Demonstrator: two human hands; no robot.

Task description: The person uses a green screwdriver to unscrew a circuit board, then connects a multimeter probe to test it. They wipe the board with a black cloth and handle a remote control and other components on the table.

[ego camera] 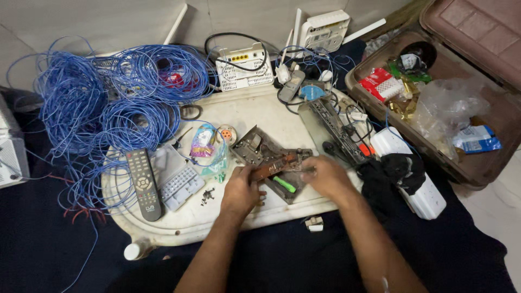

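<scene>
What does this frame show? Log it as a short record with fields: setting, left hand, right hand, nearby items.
setting: white tray table on dark cloth
left hand: left hand grips a brown circuit board, beside a green-handled tool
right hand: right hand at the board's other end
under board: opened metal chassis
nearby items: black remote, blue cable coils, white router, open brown suitcase

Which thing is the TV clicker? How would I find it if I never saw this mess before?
Start at the big white tray in the middle, then look to its left side, beside the blue cable coils. The remote control lies there, next to a pale keypad piece. It is the only long, dark grey bar covered in rows of small buttons.
</scene>
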